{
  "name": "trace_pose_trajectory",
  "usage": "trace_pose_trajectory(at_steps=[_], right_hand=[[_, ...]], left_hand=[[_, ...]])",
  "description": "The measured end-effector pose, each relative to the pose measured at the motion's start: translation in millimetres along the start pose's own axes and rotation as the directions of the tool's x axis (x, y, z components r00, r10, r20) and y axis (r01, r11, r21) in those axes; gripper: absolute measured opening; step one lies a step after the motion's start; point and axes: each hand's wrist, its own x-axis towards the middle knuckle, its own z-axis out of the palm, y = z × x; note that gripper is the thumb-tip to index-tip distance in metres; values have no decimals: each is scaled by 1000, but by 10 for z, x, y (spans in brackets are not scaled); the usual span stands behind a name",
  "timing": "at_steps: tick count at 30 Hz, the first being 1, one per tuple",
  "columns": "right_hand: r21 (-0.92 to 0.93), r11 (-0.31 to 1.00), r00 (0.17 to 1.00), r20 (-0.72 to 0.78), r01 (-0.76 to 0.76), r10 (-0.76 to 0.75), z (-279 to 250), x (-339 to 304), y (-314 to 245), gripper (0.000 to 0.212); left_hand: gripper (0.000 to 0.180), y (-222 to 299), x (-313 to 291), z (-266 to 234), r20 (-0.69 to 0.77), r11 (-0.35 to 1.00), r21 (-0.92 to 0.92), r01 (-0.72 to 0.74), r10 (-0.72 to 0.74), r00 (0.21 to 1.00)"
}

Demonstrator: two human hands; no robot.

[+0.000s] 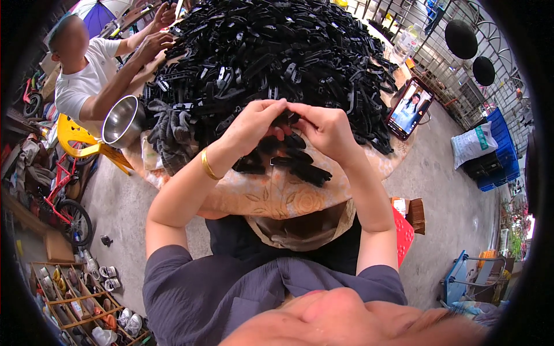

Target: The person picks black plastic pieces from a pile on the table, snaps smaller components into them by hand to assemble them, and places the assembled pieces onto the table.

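My left hand (257, 119): fingers drawn together, thumb and forefinger pinching a small, dark black plastic piece (284, 119), mostly covered by my fingers. My right hand (328, 130): thumb and bent forefinger closed on the same piece, fingertips nearly meeting the left's. On my left wrist: one gold-coloured bangle (209, 164). Just below my hands: a loose cluster of black, elongated plastic parts (310, 171), on an orange-and-cream floral tablecloth (277, 200). Beyond my hands: a broad, high heap of similar black parts (271, 55). Left of my left hand: crumpled grey fabric gloves (168, 135); farther out, a round, shiny metal bowl (119, 124), tilted; past it, a co-worker in a white T-shirt (92, 72), both hands at the heap's edge. Right of my right hand: a dark-framed phone (411, 109), screen lit.
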Motion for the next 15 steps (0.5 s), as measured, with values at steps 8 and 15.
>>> trace_pose_trajectory(at_steps=[8, 15], right_hand=[[-303, 948, 994, 77, 100, -80, -65, 33, -60, 29], [481, 759, 898, 278, -438, 341, -164, 43, 106, 40]], left_hand=[[28, -40, -28, 114, 22, 861, 449, -240, 258, 966], [28, 46, -79, 129, 24, 806, 502, -314, 350, 937]])
